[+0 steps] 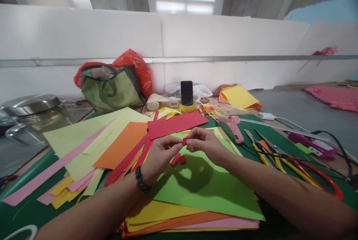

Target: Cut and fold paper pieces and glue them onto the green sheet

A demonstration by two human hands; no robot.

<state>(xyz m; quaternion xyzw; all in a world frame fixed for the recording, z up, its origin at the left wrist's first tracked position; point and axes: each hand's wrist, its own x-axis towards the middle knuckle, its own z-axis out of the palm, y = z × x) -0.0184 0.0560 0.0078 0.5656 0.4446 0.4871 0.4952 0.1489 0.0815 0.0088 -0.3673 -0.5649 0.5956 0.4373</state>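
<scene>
My left hand (pixel 160 156) and my right hand (pixel 205 143) meet above a bright green paper sheet (pixel 207 187). Both pinch a narrow red paper strip (pixel 184 141) between fingertips. The strip's loose end (pixel 177 159) curls down under my left hand. A dark bead bracelet (pixel 141 180) is on my left wrist. A larger red paper sheet (pixel 176 123) lies just beyond the hands.
Orange (pixel 124 143), pale yellow (pixel 84 135) and pink (pixel 56 167) papers spread left. Pink glue gun (pixel 233 126), yellow and red scissors (pixel 296 165) lie right. A phone on a tape roll (pixel 187 96), a green bag (pixel 112 89) and a glass jar (pixel 33 117) stand behind.
</scene>
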